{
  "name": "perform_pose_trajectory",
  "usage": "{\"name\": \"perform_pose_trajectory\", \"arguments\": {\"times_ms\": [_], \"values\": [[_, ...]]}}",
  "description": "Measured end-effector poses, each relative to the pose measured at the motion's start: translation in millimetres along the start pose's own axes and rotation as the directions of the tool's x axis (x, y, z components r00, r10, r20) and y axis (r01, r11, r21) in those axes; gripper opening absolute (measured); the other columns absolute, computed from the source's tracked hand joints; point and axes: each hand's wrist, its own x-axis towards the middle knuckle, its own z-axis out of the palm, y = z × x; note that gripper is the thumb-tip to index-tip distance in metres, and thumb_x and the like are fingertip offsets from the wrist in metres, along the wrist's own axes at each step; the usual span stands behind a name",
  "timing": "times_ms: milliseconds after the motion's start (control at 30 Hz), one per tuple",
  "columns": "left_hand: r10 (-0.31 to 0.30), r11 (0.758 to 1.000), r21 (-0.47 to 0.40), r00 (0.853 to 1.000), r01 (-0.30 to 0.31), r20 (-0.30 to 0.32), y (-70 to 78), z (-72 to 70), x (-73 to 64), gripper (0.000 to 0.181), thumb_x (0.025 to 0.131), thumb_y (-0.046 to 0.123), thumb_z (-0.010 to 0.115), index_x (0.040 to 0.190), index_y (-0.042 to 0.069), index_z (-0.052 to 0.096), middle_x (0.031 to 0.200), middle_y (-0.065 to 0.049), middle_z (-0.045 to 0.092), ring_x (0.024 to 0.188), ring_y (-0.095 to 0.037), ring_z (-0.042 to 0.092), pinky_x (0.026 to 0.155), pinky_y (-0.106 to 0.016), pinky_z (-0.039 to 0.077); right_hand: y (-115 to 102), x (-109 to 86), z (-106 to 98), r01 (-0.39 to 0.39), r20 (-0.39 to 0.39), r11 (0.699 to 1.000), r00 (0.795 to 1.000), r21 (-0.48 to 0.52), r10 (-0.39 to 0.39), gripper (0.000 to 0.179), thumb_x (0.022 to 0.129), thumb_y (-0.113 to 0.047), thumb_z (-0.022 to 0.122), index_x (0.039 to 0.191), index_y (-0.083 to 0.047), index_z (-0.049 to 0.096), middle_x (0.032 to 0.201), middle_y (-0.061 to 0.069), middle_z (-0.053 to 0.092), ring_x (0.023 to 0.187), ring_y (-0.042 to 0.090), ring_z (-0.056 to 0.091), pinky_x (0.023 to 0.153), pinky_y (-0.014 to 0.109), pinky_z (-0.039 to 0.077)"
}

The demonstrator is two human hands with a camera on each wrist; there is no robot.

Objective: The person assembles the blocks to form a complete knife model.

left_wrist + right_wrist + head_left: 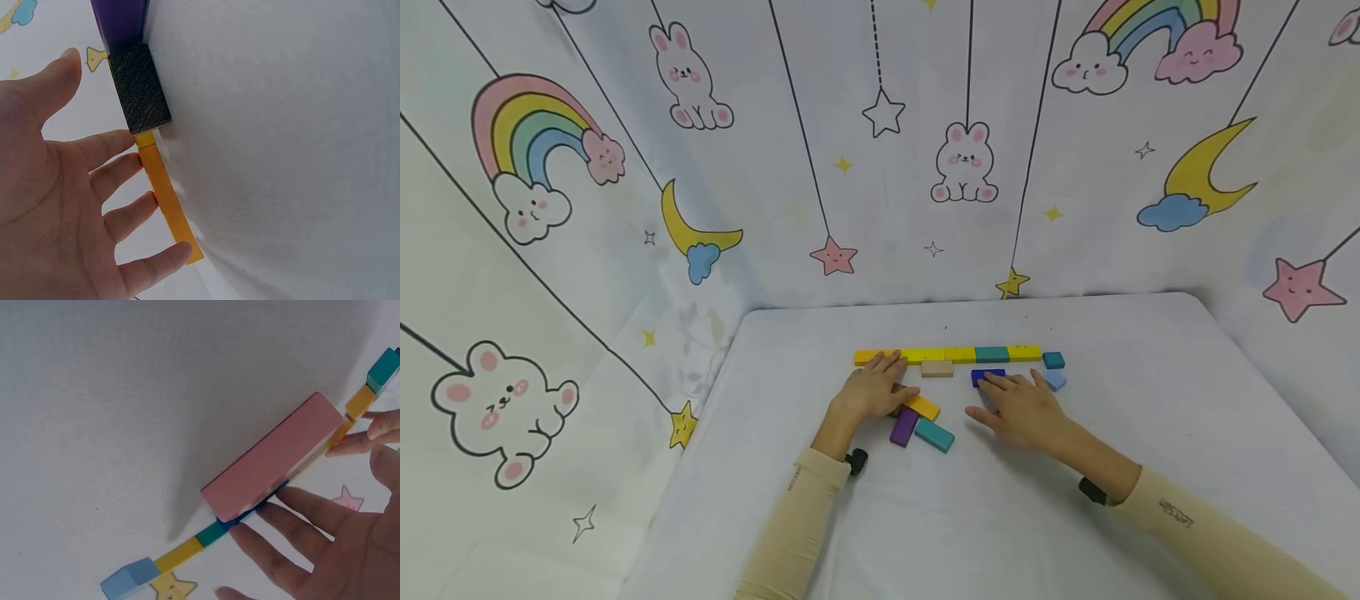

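white table (pixel 1000 525) is sitting before a cartoon backdrop (pixel 760 158). head view: l. hand (pixel 871 393) is touching the orange block (pixel 864 357) at the row's (pixel 925 356) l. end; r. hand (pixel 1024 410) is touching the dark blue block (pixel 988 372), just nearside. l. wrist: fingers (pixel 119 178) are spreading along orange; even, light pressing is prob. best. r. wrist: fingers are spreading too, tips meeting blue behind the pink block (pixel 272 459); sliding gently w/o bumping pink is prob. wise.

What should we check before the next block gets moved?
1. Left hand touching the left-end orange block: ok.
2. Right hand touching the dark blue block: ok.
3. That dark blue block placed in the long row: not ok, it lies in front.
4. Pink block easy to see: not ok, only the right wrist view shows it.
5. Pink block clear of the right palm: cannot tell.
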Motion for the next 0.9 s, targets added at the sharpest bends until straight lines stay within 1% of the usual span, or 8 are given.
{"name": "perform_pose_trajectory", "arguments": {"times_ms": [133,433,900], "values": [[-0.004,1.000,0.005,1.000,0.004,0.000,-0.9,0.9,0.8,0.078,0.105,0.064,0.043,0.165,0.015,0.033,0.173,-0.004,0.023,0.160,-0.031,0.019,0.123,-0.058,0.030,-1.1,2.0,-1.1,-0.004,0.018,1.000,1.000,-0.005,0.005,0.067,0.103,-0.057,0.058,0.146,-0.006,0.061,0.149,0.017,0.059,0.135,0.048,0.053,0.114,0.078,0.025],[-0.013,1.000,0.001,1.000,0.013,0.008,0.7,-1.5,-0.1,0.078,0.105,0.065,0.043,0.166,0.016,0.032,0.173,-0.003,0.022,0.160,-0.030,0.018,0.123,-0.059,0.029,1.7,9.7,7.4,-0.009,0.027,1.000,1.000,-0.023,0.010,0.071,0.103,-0.062,0.053,0.149,-0.008,0.059,0.151,0.016,0.057,0.137,0.047,0.051,0.115,0.078,0.023],[-0.021,1.000,-0.002,1.000,0.021,-0.001,0.5,0.4,0.3,0.079,0.105,0.066,0.043,0.165,0.017,0.033,0.173,-0.003,0.023,0.160,-0.030,0.018,0.123,-0.059,0.030,-3.0,15.7,6.4,-0.013,0.032,1.000,0.999,-0.015,0.013,0.070,0.104,-0.061,0.051,0.150,-0.009,0.057,0.151,0.016,0.057,0.138,0.046,0.051,0.116,0.076,0.024]]}}
